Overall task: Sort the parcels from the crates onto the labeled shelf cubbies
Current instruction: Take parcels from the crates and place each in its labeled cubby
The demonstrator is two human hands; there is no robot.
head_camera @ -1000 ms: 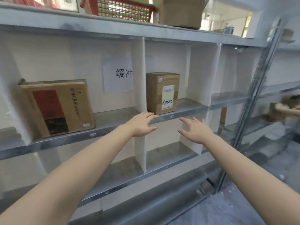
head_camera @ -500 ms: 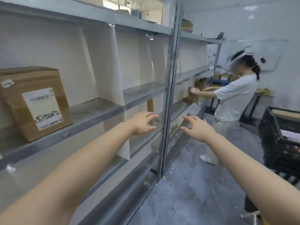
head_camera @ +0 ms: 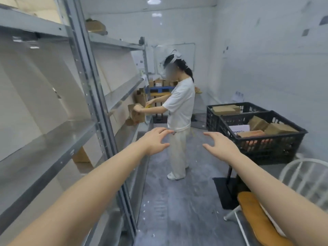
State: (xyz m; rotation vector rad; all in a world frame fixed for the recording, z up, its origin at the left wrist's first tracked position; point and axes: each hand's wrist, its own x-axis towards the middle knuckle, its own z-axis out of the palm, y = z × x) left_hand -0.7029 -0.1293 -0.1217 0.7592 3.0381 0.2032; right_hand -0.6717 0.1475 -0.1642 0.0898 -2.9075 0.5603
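Both bare arms reach forward. The left hand point(head_camera: 156, 141) and the right hand point(head_camera: 219, 145) hover apart above the grey floor, fingers spread and loosely bent, gripping nothing. The brown cardboard parcels point(head_camera: 279, 129) lie in the near black plastic crate point(head_camera: 262, 148) off to the right, beside a white printed sheet point(head_camera: 238, 129) too blurred to read. The far black crate point(head_camera: 212, 118) behind it shows only the parcels' tops. The grey metal shelf unit point(head_camera: 53, 137) runs along the left, its lower levels partly hidden by the left forearm. Further down, a person in white clothes point(head_camera: 179, 110) holds a small brown box point(head_camera: 135, 113) at the shelf. A white spindle-back chair point(head_camera: 305, 176) is cut off at the right edge.
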